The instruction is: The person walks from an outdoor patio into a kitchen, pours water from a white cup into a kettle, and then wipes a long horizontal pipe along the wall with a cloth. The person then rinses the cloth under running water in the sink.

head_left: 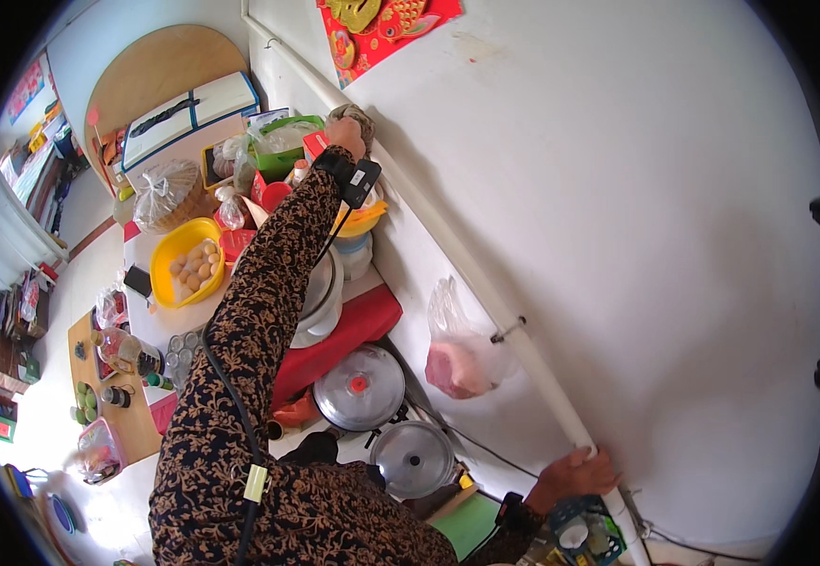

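My left arm stretches far up the picture, and my left hand [346,138] is closed on a grey-brown cloth [357,121] pressed against a long white pipe [447,250] along the wall. At the lower right, my right hand [575,474] grips the same pipe, its fingers curled around it. Between the two hands, a clear plastic bag [449,316] with a piece of raw meat [457,368] hangs by the wall, close to the pipe. A black device is strapped to my left wrist, with a cable running down the sleeve.
Under my left arm, a table holds a yellow basin [186,262] of eggs, a white cooker [320,297] and several bags. Two lidded metal pots [360,387] stand below. A bottle [127,351] and jars sit on a wooden surface at left. A red decoration [386,33] hangs on the wall.
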`<action>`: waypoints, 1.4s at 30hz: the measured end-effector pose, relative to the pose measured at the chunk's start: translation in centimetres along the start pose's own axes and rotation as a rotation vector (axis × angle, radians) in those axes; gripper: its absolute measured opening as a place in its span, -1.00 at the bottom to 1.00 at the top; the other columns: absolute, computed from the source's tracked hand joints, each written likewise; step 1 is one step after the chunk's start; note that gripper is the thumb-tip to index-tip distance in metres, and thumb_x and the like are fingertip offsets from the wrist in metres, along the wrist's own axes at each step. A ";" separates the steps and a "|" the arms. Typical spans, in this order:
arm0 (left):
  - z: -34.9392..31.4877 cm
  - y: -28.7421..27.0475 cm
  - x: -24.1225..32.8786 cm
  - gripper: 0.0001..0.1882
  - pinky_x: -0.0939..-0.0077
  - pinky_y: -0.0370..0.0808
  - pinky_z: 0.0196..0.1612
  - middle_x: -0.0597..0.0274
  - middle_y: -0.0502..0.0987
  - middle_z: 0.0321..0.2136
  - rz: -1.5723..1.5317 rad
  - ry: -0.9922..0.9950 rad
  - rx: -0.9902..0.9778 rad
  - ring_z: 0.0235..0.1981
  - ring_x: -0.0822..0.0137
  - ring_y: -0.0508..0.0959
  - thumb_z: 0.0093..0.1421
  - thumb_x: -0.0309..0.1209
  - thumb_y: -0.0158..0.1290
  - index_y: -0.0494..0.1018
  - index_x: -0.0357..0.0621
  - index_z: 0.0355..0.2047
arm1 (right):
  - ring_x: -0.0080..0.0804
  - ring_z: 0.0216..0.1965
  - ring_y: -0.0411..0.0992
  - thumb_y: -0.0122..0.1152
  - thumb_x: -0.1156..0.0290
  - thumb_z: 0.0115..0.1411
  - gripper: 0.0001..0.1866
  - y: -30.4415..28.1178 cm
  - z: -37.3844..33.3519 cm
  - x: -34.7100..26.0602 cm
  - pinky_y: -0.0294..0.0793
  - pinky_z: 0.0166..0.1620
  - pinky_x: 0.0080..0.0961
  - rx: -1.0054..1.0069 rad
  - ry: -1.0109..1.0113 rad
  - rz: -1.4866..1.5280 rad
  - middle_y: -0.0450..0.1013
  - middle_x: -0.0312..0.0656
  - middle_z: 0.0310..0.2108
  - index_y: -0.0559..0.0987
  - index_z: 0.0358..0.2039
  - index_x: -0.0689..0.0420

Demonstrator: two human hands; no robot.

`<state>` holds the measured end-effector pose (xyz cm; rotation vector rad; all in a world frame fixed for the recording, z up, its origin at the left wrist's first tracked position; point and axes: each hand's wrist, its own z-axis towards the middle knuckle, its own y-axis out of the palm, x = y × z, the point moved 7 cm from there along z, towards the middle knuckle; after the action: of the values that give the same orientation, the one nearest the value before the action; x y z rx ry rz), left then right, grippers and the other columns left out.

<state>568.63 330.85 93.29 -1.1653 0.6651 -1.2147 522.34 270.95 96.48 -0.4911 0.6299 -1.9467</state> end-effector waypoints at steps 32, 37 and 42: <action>-32.2 1.7 22.9 -0.39 0.30 0.47 0.00 -0.21 0.48 -0.10 -1.804 -0.607 0.036 -0.05 0.05 0.51 0.20 -0.18 0.19 0.24 -0.49 -0.02 | -0.12 -0.06 0.34 0.04 0.22 0.32 -0.70 -1.0 -0.3 0.2 0.11 0.28 -0.01 0.106 -0.071 0.212 0.41 -0.11 -0.19 0.46 -0.10 0.19; -28.1 2.7 21.8 -0.62 0.22 0.53 -0.18 -0.06 0.53 -0.24 -1.120 -0.271 0.252 -0.20 0.02 0.57 0.13 -0.29 0.16 0.40 -0.26 -0.13 | -0.12 -0.05 0.34 0.06 0.24 0.31 -0.68 -0.8 -0.3 0.4 0.14 0.27 -0.02 0.085 -0.100 0.191 0.42 -0.10 -0.15 0.45 -0.07 0.20; -22.9 3.7 15.7 -0.36 0.28 0.54 -0.16 -0.14 0.53 -0.16 -1.560 -0.742 0.221 -0.20 0.14 0.58 0.10 -0.19 0.29 0.31 -0.49 -0.04 | -0.11 -0.05 0.36 0.07 0.24 0.30 -0.68 -0.5 -0.5 0.6 0.17 0.25 -0.02 0.107 -0.100 0.151 0.42 -0.08 -0.15 0.45 -0.07 0.20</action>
<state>553.91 308.38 85.29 -1.7974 -1.1676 -1.7699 521.52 270.71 96.45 -0.4583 0.4827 -1.7912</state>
